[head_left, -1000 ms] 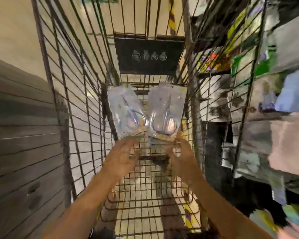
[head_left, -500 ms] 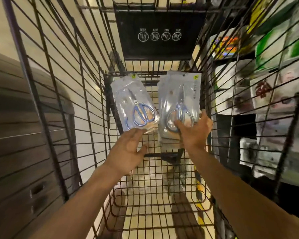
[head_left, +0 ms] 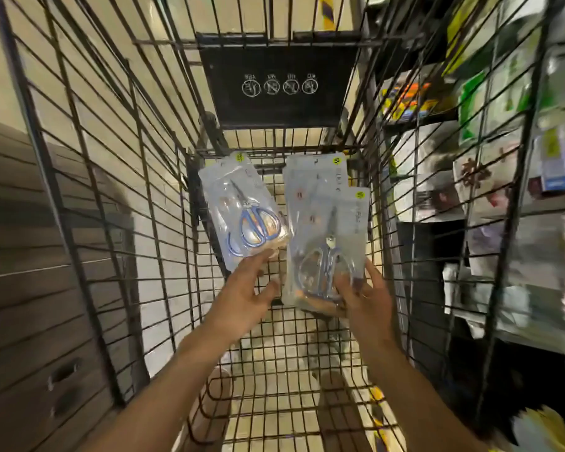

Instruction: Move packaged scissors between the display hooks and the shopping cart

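Both my arms reach down into a black wire shopping cart. My left hand holds the lower edge of a clear pack of blue-handled scissors, tilted left. My right hand grips the bottom of a small stack of scissors packs, the front one slid lower than the ones behind it. Both sets of packs hang above the cart's wire floor, near its far end.
A black sign panel with white round icons hangs on the cart's far wall. Store shelves with packaged goods stand close along the right side. A dark wooden cabinet with drawers is on the left. My feet show through the cart floor.
My right hand and its stack have dropped lower in the cart, and the front pack has slid down. My left hand keeps its pack at about the same height.
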Demonstrator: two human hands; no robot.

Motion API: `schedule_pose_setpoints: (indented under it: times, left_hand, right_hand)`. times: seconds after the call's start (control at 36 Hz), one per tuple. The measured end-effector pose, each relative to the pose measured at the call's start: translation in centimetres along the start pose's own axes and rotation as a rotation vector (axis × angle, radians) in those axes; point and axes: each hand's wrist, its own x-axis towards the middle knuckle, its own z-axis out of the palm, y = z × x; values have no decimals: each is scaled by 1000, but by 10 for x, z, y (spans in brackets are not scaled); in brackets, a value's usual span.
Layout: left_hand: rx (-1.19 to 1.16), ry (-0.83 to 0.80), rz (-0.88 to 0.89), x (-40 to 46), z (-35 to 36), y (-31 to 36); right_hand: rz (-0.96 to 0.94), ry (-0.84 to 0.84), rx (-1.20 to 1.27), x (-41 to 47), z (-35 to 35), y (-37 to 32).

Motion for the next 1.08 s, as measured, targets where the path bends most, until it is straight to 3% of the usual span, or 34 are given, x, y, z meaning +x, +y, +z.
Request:
schedule_pose_setpoints:
  times: [0.28,0.47,0.72,0.83,0.97,1.08]
  left_hand:
    - [-536,0,-37,-27,9,9]
    - [-754,167,-86,-41,-2,2]
    - [-718,361,-73,-48,-33,6]
    - [-690,405,-53,-48,-38,13]
    - [-657,388,-37,-45,-40,13]
    - [-623,375,-33,-43,-41,16]
  right_hand:
    - [11,-216,65,-59,1,-5]
    - [15,-313,-47,-58,14,-7]
    - [-141,-31,-145,15,28,-13]
    - [-138,116,-366,65,38,-7]
    - [2,157,-441,91,44,3]
    - [-55,181,-474,89,42,8]
